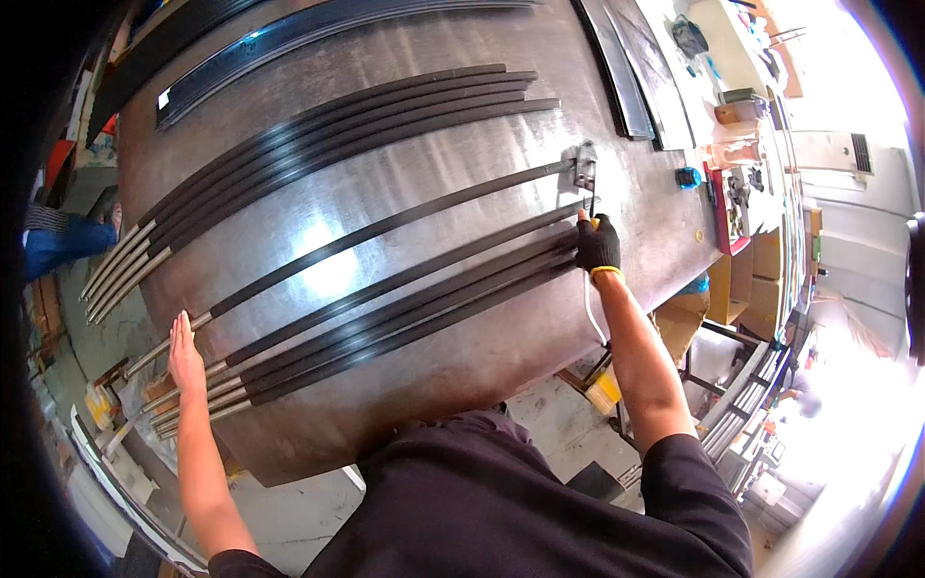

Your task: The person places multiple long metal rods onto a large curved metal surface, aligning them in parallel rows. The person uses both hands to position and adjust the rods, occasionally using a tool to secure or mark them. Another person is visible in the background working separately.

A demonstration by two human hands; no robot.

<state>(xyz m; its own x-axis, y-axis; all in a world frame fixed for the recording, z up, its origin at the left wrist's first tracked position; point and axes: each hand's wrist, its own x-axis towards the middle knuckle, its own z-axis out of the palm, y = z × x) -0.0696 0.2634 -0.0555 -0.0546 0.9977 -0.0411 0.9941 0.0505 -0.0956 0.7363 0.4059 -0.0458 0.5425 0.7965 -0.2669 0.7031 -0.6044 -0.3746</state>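
A long black-sleeved rod (385,231) with a bare silvery end lies across the metal table. My left hand (187,361) is bare, its fingers stretched out flat against the bare end of this rod. At the rod's far right end sits a small metal block (585,167). My right hand (599,245), in a black glove with a yellow cuff, is closed on a slim tool with some yellow on it (594,223), just below the block. The tool's kind is unclear. Several similar rods (414,308) lie nearer to me, their right ends beside my right hand.
Another group of black rods (337,125) lies farther off, with long dark strips (318,34) behind. A blue round item (687,177) and a red tray of tools (727,207) are at right. A white cord (592,313) hangs below my right hand. Someone in blue trousers (67,246) stands far left.
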